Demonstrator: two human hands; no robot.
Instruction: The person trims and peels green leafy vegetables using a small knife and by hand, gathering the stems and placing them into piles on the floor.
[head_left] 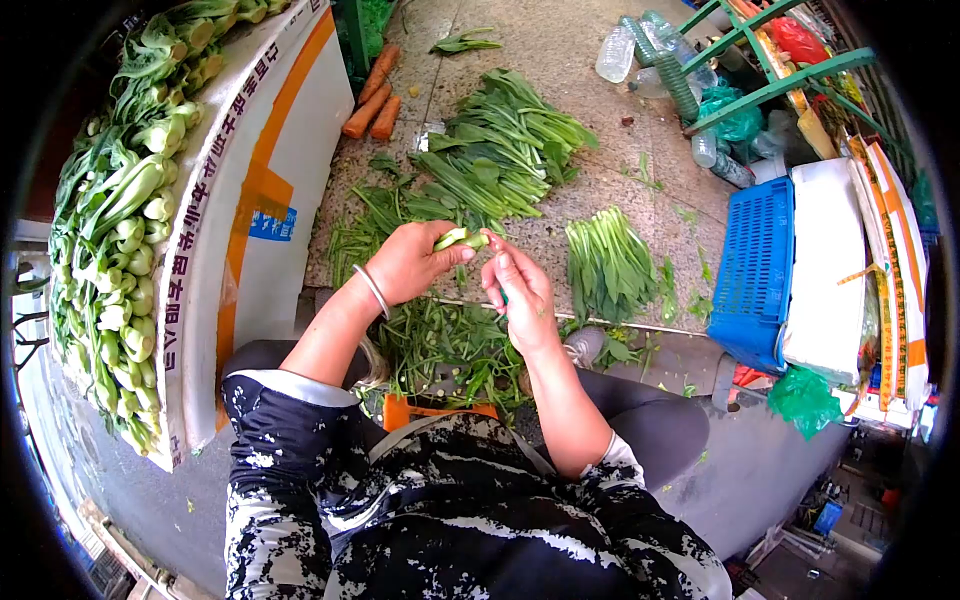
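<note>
Short green vegetable stems [455, 239] stick out of my left hand [412, 262], which is closed around them and wears a bangle at the wrist. Close against their cut ends is my right hand [522, 295], its thumb and fingers bent together. A bit of green shows inside that right hand, too small to name. Beyond the hands, a large pile of leafy greens [500, 150] lies on the stone floor. A smaller bunch of greens [610, 265] rests to the right. Below my hands, loose leaves and trimmings [440, 350] cover the ground between my feet.
A white foam box [285, 130] topped with bok choy [135, 250] stands at left. Several carrots [375, 95] lie beside it. At right are a blue plastic crate [752, 270], a green metal frame [790, 80], plastic bottles [615, 55] and a green bag [805, 400].
</note>
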